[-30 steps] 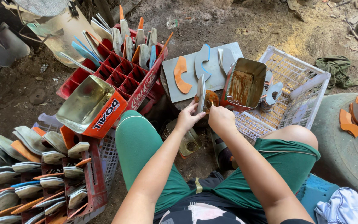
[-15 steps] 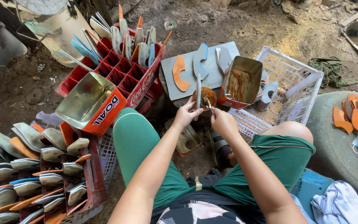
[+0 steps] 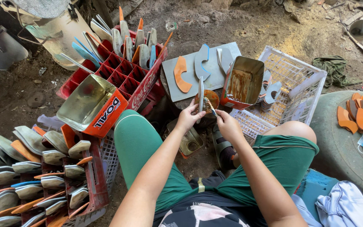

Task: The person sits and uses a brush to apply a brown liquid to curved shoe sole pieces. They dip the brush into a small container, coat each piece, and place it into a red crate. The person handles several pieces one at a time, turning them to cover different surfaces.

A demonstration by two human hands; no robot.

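Left hand (image 3: pixel 188 117) grips a grey sole piece (image 3: pixel 201 97); right hand (image 3: pixel 227 125) pinches a brush (image 3: pixel 209 106) over it, gluing underway; unglued pieces wait at twelve o'clock on the grey board (image 3: pixel 181 88).

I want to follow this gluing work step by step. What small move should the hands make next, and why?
Probably draw the small brush in the right hand across the curved orange shoe piece that the left hand holds. The brush tip already rests on the piece, and the open rusty glue tin stands just beside it.
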